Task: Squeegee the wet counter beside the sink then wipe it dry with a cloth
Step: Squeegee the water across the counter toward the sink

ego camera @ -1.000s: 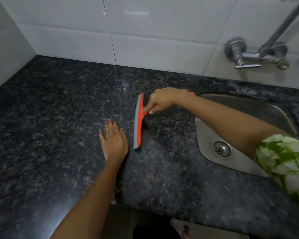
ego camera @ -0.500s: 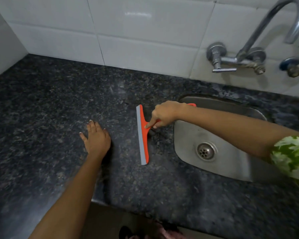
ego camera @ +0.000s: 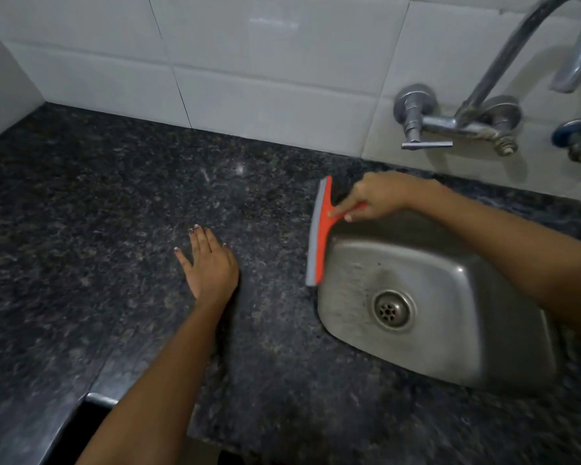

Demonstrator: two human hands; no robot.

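The right hand [ego camera: 376, 196] gripped the orange handle of the squeegee [ego camera: 320, 229], forefinger stretched along it, probably to press the blade down evenly. The blade stood at the left rim of the sink [ego camera: 450, 364], its lower end just over the lip, where swept water would drop into the basin. The left hand [ego camera: 208, 263] lay flat and spread on the counter [ego camera: 81, 229], holding nothing, apparently as a brace, well left of the blade. The tap [ego camera: 483, 105] hung from the tiled wall [ego camera: 249, 62] above the sink's far edge. No cloth was visible, so I judged the drying not yet begun.
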